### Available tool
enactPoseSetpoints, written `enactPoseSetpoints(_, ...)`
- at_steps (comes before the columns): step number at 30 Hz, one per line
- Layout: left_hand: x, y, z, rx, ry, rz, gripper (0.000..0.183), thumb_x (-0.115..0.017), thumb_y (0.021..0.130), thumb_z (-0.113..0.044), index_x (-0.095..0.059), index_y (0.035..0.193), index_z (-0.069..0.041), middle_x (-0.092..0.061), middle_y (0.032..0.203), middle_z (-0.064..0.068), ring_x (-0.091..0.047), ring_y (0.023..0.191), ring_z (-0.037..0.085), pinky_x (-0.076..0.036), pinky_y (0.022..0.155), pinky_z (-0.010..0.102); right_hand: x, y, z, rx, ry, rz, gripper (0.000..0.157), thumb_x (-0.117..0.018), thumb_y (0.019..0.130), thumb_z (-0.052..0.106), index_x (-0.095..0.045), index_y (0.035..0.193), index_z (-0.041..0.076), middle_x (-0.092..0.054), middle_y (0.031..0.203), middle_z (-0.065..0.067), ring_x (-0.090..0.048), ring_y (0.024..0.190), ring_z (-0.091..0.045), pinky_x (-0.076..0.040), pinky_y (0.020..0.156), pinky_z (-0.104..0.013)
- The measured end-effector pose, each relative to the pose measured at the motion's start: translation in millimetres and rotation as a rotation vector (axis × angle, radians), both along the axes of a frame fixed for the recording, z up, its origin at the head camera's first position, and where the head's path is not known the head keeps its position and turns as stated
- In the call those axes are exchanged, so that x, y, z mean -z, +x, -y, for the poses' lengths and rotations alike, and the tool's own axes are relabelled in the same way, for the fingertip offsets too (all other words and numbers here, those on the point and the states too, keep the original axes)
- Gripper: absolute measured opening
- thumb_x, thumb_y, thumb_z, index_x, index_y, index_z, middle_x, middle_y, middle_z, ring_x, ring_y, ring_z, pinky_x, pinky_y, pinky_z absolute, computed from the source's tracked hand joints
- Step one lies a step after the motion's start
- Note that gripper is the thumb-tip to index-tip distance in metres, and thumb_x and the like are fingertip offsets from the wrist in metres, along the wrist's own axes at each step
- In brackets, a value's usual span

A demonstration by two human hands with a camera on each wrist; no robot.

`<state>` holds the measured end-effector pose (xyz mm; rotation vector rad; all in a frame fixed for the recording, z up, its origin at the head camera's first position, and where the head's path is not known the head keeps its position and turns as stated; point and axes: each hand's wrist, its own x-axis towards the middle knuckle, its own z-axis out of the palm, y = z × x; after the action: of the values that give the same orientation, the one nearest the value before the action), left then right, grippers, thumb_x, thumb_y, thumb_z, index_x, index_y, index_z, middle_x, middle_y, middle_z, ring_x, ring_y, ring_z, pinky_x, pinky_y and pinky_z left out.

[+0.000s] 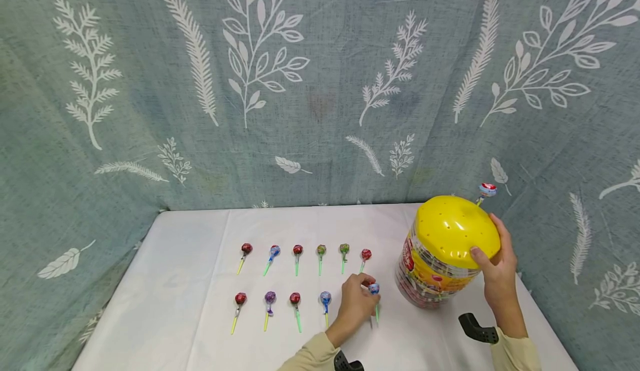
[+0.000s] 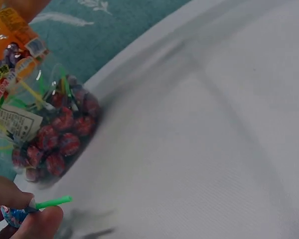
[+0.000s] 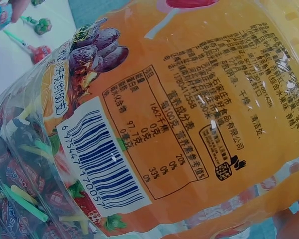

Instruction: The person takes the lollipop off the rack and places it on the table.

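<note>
My left hand (image 1: 356,302) pinches a blue-wrapped lollipop (image 1: 374,289) by its green stick, close over the table beside the front row; in the left wrist view the green stick (image 2: 54,202) pokes out between thumb and finger. My right hand (image 1: 500,268) grips a large clear candy jar (image 1: 422,274) at its yellow lid (image 1: 455,229), thumb on top and fingers round the far side. The jar is tilted and full of wrapped lollipops at the bottom. A red and blue lollipop (image 1: 487,189) sticks up behind the lid. In the right wrist view the jar's printed orange label (image 3: 179,129) fills most of the frame.
Two rows of lollipops lie on the white table (image 1: 170,282), including a purple one (image 1: 270,297) in front and a green one (image 1: 344,248) at the back. A leaf-patterned green-grey curtain (image 1: 320,154) hangs behind and at both sides.
</note>
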<state>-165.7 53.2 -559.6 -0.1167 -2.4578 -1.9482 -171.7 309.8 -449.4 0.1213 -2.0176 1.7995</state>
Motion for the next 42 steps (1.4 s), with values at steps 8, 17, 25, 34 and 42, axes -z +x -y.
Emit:
enactPoseSetpoints(8, 6.8, 4.3, -1.9, -0.041, -0.205, -0.138, 0.025, -0.072, 0.064, 0.01, -0.066, 0.086, 0.001, -0.054, 0.081, 0.006, -0.053, 0.065, 0.007, -0.047, 0.059, 0.019, -1.8, 0.6, 0.4, 0.008, 0.018, -0.001, 0.07, -0.053, 0.088, -0.002, -0.028, 0.149, 0.022, -0.042, 0.131, -0.003, -0.048, 0.106, -0.016, -0.044, 0.086, -0.011)
enactPoseSetpoints(17, 10.6, 1.6, -1.2, -0.044, -0.409, -0.238, 0.02, -0.071, 0.063, 0.009, -0.065, 0.079, 0.001, -0.054, 0.077, 0.005, -0.056, 0.072, 0.016, -0.05, 0.067, 0.027, 0.3, 0.2, 0.1, -0.003, 0.002, -0.012, 0.07, -0.052, 0.087, -0.002, -0.028, 0.149, 0.021, -0.042, 0.132, -0.004, -0.048, 0.106, -0.017, -0.045, 0.087, -0.012)
enactPoseSetpoints(25, 7.8, -0.3, 0.9, -0.004, -0.441, -0.218, 0.016, -0.071, 0.066, 0.007, -0.063, 0.078, 0.001, -0.052, 0.075, 0.004, -0.052, 0.068, 0.013, -0.047, 0.062, 0.024, 1.7, 0.2, -0.8, -0.009, -0.019, -0.017, 0.07, -0.052, 0.087, -0.003, -0.028, 0.149, 0.021, -0.042, 0.132, -0.005, -0.048, 0.106, -0.017, -0.045, 0.087, -0.012)
enactPoseSetpoints(34, 5.5, -0.9, 1.1, 0.002, -0.471, -0.219, 0.02, -0.073, 0.066, 0.004, -0.063, 0.082, 0.001, -0.052, 0.077, 0.004, -0.051, 0.067, 0.011, -0.046, 0.06, 0.023, 3.3, 1.2, -0.7, -0.005, -0.022, -0.009, 0.07, -0.052, 0.087, -0.002, -0.027, 0.149, 0.019, -0.041, 0.132, -0.005, -0.048, 0.106, -0.017, -0.045, 0.087, -0.012)
enactPoseSetpoints(42, -14.8, -5.2, 3.4, 0.01, -0.532, -0.247, 0.021, -0.074, 0.066, -0.003, -0.066, 0.086, -0.003, -0.05, 0.078, 0.001, -0.049, 0.059, 0.013, -0.041, 0.05, 0.024, 3.0, 0.8, 0.8, -0.003, -0.01, -0.008, 0.07, -0.052, 0.088, -0.002, -0.027, 0.149, 0.021, -0.041, 0.133, -0.005, -0.047, 0.107, -0.017, -0.044, 0.087, -0.012)
